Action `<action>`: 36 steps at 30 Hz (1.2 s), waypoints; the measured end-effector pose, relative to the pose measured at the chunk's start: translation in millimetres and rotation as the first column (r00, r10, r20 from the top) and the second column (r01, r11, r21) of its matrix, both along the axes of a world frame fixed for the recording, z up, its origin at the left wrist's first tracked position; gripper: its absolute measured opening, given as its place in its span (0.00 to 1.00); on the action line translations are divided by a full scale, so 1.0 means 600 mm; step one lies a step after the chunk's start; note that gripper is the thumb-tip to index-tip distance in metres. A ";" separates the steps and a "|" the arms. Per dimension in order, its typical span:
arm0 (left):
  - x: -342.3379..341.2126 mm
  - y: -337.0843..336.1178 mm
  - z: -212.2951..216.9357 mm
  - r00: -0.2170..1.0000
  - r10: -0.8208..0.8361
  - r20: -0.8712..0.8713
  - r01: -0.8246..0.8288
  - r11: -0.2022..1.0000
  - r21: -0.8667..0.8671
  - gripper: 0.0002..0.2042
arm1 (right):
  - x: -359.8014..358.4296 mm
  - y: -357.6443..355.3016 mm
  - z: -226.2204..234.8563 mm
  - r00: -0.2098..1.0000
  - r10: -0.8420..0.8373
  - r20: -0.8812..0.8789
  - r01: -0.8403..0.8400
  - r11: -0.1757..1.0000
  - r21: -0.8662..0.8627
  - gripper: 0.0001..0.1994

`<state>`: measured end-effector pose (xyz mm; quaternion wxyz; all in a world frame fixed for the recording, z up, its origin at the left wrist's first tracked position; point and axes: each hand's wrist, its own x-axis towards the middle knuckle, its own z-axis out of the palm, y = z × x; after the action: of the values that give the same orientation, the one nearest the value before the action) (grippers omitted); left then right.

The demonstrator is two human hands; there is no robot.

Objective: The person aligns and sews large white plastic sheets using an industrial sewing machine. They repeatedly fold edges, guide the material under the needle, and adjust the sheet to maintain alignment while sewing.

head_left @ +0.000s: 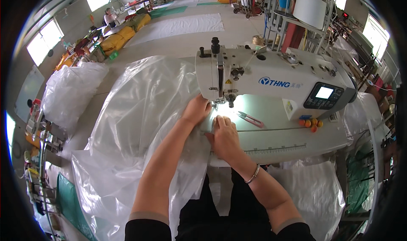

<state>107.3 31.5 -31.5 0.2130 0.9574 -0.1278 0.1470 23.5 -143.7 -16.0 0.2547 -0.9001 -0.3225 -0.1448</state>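
A large sheet of clear plastic film (127, 105) spreads over the left of the sewing machine table and hangs down toward my lap. My left hand (197, 110) is closed on the film's edge, close to the left of the needle and presser foot (218, 101). Slightly nearer to me, my right hand (225, 135) presses on the film's edge with its fingers bent together and its thumb to the left; the fingertips are partly lost in the lamp glare. The white sewing machine (267, 75) stands over the work. Pink-handled thread snips (251, 119) lie right of my right hand.
Several small orange and yellow fruits (311, 123) sit under the machine's control panel (324, 96). A ruler strip (275, 149) runs along the table front. More plastic film (313, 190) hangs at the right, and a bundle (72, 92) stands left. Another person (111, 18) sits far back.
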 end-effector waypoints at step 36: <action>0.039 0.056 0.070 0.982 -0.092 -0.164 0.073 0.990 -0.118 0.18 | 0.043 0.005 -0.007 0.975 -0.220 -0.035 0.221 0.935 0.277 0.10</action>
<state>130.5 65.1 10.2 0.2823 0.9469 -0.1402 0.0631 49.4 -140.9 -20.2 0.3619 -0.8858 -0.1953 -0.2150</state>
